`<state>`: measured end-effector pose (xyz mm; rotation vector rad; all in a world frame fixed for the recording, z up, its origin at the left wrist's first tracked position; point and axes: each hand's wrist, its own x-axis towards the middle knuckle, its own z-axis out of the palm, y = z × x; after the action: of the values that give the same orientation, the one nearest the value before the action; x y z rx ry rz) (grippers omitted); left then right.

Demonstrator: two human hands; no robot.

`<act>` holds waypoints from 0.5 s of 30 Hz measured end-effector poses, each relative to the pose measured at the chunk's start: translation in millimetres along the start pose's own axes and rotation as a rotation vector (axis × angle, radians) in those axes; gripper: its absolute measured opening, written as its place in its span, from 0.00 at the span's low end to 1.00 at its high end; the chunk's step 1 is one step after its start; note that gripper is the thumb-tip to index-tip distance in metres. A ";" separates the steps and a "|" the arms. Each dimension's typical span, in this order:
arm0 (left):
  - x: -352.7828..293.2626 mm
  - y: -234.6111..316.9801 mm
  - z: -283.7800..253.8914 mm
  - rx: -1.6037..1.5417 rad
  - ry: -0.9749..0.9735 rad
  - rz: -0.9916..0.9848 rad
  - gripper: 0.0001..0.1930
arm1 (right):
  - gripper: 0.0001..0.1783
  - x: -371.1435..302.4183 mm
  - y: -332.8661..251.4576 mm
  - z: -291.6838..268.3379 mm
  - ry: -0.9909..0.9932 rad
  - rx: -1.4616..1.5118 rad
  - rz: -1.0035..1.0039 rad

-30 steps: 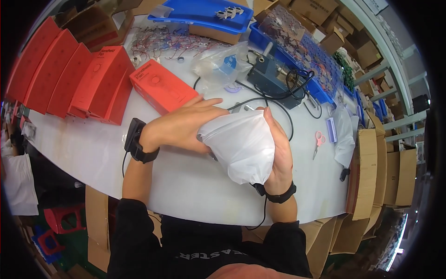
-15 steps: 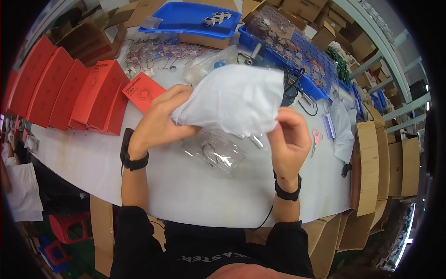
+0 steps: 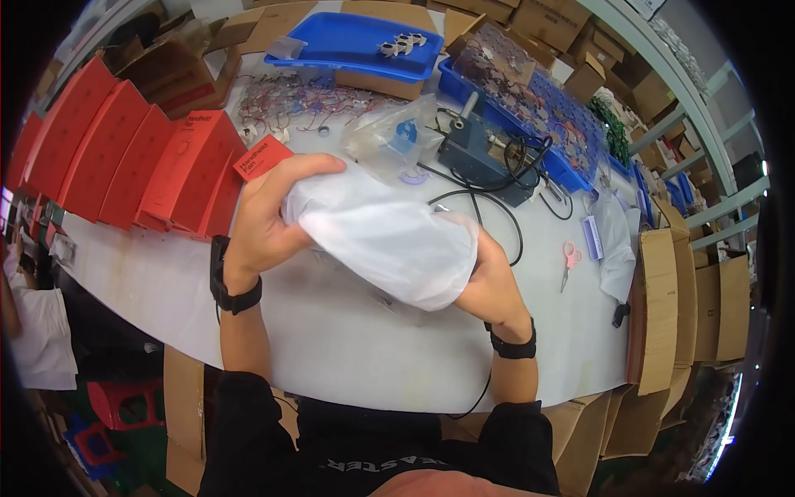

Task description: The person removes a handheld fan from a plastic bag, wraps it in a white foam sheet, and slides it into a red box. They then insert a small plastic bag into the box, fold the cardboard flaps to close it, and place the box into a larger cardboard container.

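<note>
A soft white bag (image 3: 381,224) hangs over the table between my hands, slanting down toward the right. My left hand (image 3: 269,219) grips its left end, with the thumb below and the fingers above. At the bag's right end, my right hand (image 3: 493,286) reaches into the opening, its fingers hidden inside the cloth-like material. What the bag contains cannot be seen. Beneath it a clear plastic bag (image 3: 396,308) on the table is mostly covered. Beyond my left hand lies a small red box (image 3: 263,155).
Tall red boxes (image 3: 186,170) stand at the left. Behind are wired parts (image 3: 306,103), a blue tray (image 3: 339,50) and a crumpled plastic bag (image 3: 385,137). A dark machine with cables (image 3: 480,157), pink scissors (image 3: 571,255) and open cartons (image 3: 658,306) sit to the right.
My right hand has moved from pinching the bag's edge to inside its opening. The bag has come lower and tilted down to the right, uncovering the dark machine behind.
</note>
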<state>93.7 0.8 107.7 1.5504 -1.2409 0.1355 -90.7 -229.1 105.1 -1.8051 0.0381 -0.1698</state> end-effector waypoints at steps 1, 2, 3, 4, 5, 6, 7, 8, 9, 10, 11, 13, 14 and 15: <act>-1.6 -2.6 -0.8 -0.071 0.034 0.034 0.20 | 0.35 -1.3 0.1 2.8 0.012 0.126 0.043; -3.0 -2.3 -1.9 -0.068 0.037 0.033 0.20 | 0.35 -1.8 -0.4 4.9 0.008 0.127 0.042; -4.2 -1.5 -2.9 -0.061 0.086 -0.012 0.17 | 0.35 -1.9 -1.5 6.7 0.001 0.164 0.086; -5.2 -0.7 -3.8 -0.054 0.136 -0.057 0.14 | 0.34 -2.1 -2.8 8.6 -0.006 0.201 0.129; -6.0 0.0 -4.3 -0.047 0.187 -0.101 0.13 | 0.34 -2.6 -3.8 10.8 -0.013 0.237 0.173; -6.2 -2.1 -2.7 -0.043 0.189 -0.100 0.13 | 0.34 -4.3 -5.5 15.7 -0.017 0.238 0.170; -6.2 -8.2 3.2 0.043 0.308 -0.137 0.14 | 0.34 -7.1 -7.3 22.9 0.036 0.222 0.126; -6.4 -13.6 9.5 0.135 0.429 -0.174 0.14 | 0.34 -10.0 -9.0 30.3 0.084 0.208 0.079; -5.9 -17.3 14.0 0.227 0.550 -0.209 0.15 | 0.34 -11.8 -10.2 36.1 0.132 0.194 0.032; -4.8 -19.2 16.7 0.235 0.554 -0.209 0.15 | 0.34 -12.5 -10.1 40.5 0.125 0.197 0.027; -3.9 -21.8 20.3 0.186 0.606 -0.216 0.16 | 0.34 -13.8 -8.1 44.9 0.154 0.041 -0.108; -2.2 -23.7 24.4 0.087 0.707 -0.228 0.18 | 0.33 -14.7 -5.4 50.0 0.214 -0.271 -0.378; -1.9 -22.6 24.6 0.091 0.708 -0.227 0.18 | 0.33 -14.1 -5.9 50.3 0.213 -0.267 -0.381; -1.9 -21.0 24.6 0.156 0.719 -0.221 0.18 | 0.33 -13.4 -6.9 50.1 0.216 -0.128 -0.296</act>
<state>96.3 -20.0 83.0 1.5563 -0.4990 0.5998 -97.6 -177.5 99.0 -1.9065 -0.0665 -0.5847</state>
